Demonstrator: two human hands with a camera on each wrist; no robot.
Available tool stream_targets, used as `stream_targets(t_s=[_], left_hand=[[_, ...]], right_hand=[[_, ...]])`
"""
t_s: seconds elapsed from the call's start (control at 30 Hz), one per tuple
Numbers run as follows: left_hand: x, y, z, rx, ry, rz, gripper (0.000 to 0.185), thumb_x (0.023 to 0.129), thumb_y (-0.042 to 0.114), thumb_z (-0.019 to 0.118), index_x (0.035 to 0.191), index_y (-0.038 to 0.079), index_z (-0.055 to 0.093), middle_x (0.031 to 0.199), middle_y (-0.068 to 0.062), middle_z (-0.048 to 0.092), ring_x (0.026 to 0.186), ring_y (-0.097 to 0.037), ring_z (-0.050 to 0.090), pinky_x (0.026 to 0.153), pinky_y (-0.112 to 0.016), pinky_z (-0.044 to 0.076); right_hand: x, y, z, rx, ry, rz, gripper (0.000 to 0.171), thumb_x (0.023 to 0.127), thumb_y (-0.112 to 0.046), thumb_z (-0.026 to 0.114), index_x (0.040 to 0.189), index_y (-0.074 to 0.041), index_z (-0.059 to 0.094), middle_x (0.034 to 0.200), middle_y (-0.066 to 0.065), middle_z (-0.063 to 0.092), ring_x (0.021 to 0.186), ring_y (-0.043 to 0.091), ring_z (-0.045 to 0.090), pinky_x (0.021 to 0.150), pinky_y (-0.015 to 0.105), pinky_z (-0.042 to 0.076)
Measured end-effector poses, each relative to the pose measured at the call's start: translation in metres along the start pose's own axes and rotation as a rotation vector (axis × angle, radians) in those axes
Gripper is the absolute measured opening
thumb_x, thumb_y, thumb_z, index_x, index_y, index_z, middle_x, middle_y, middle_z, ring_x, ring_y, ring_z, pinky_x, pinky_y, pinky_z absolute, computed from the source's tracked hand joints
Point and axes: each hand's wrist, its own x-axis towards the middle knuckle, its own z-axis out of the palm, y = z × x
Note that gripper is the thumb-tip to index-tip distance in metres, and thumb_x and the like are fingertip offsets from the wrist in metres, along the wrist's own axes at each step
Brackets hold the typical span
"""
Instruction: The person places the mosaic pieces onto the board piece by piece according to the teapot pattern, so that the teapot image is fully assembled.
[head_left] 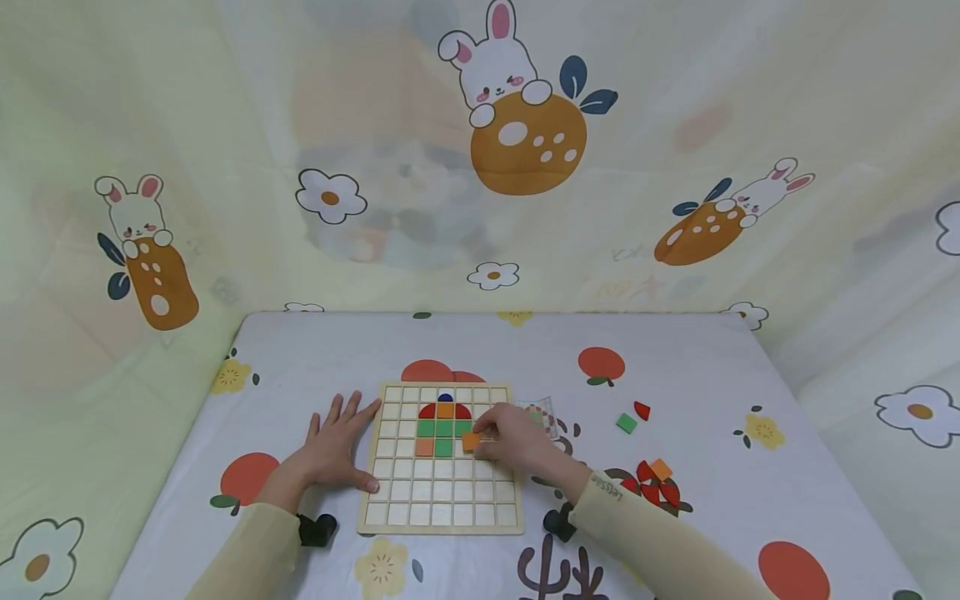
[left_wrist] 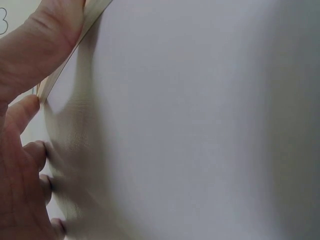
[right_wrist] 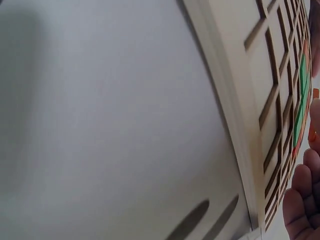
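A wooden grid board lies on the table, with several coloured tiles set in its upper cells. A dark blue piece is at the top, above an orange square flanked by red pieces. Green squares run below, beside a salmon square. My right hand pinches an orange square tile over the board, right of the lower green square. Fingers spread, my left hand rests against the board's left edge, thumb and index at the frame.
To the right lie a loose green square, a red piece, and a cluster of red pieces with an orange square. A small patterned card sits by the board's upper right, partly behind the right hand. A printed cloth covers the table.
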Motion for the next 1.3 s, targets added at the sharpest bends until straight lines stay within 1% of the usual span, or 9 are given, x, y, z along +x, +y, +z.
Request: stream_targets(t_s=[0.2,0.37,0.63,0.9,1.1,1.23,1.3], left_hand=[[0.000,-0.003,0.000,0.006,0.001,-0.003,0.129,0.047,0.058,0.087,0.153,0.019,0.023,0.158,-0.018,0.006,0.143,-0.043,-0.006,0.107,-0.068,-0.005],[0.001,-0.004,0.002,0.002,0.009,0.008,0.129,0.048,0.056,0.088,0.152,0.017,0.024,0.158,-0.020,0.007,0.143,-0.044,-0.006,0.106,-0.069,-0.004],[0.001,-0.002,0.003,0.007,0.007,-0.010,0.129,0.047,0.056,0.088,0.152,0.019,0.024,0.158,-0.018,0.007,0.143,-0.044,-0.006,0.107,-0.069,-0.004],[0.002,-0.002,0.003,0.007,0.007,-0.014,0.129,0.047,0.058,0.087,0.153,0.019,0.024,0.159,-0.018,0.007,0.143,-0.043,-0.007,0.107,-0.069,-0.005],[0.002,-0.003,0.003,0.013,0.008,-0.015,0.128,0.047,0.057,0.088,0.152,0.019,0.024,0.158,-0.018,0.007,0.143,-0.043,-0.006,0.107,-0.069,-0.004],[0.001,-0.002,0.002,0.005,0.009,-0.010,0.128,0.047,0.055,0.088,0.152,0.019,0.025,0.158,-0.018,0.008,0.143,-0.044,-0.005,0.106,-0.069,-0.004],[0.001,-0.002,0.002,0.001,0.009,-0.007,0.128,0.047,0.056,0.088,0.152,0.018,0.025,0.158,-0.018,0.008,0.143,-0.044,-0.005,0.106,-0.069,-0.004]], right_hand=[[0.002,-0.005,0.007,-0.075,-0.002,-0.031,0.022,0.079,-0.021,0.079,0.095,-0.008,0.072,0.087,-0.003,0.058,0.076,0.011,0.050,0.069,0.026,0.047],[0.002,-0.007,0.010,-0.107,0.014,-0.052,0.024,0.077,-0.022,0.080,0.095,-0.008,0.072,0.087,-0.002,0.059,0.077,0.010,0.052,0.071,0.027,0.048],[0.003,-0.005,0.015,-0.149,0.029,-0.062,0.024,0.076,-0.024,0.080,0.093,-0.009,0.072,0.086,-0.003,0.061,0.078,0.010,0.054,0.072,0.028,0.049],[0.003,-0.008,0.015,-0.152,0.012,-0.038,0.025,0.077,-0.024,0.080,0.096,-0.009,0.071,0.088,-0.002,0.061,0.080,0.011,0.053,0.074,0.029,0.049],[0.004,-0.009,0.015,-0.137,0.001,-0.023,0.023,0.077,-0.023,0.080,0.094,-0.010,0.071,0.087,-0.003,0.060,0.078,0.011,0.052,0.073,0.028,0.048],[0.004,-0.009,0.015,-0.119,0.002,-0.022,0.022,0.078,-0.023,0.079,0.094,-0.010,0.071,0.088,-0.002,0.060,0.079,0.011,0.052,0.073,0.028,0.049],[0.003,-0.008,0.013,-0.096,0.005,-0.009,0.022,0.079,-0.022,0.078,0.095,-0.009,0.071,0.092,-0.001,0.060,0.081,0.012,0.051,0.075,0.029,0.048]])
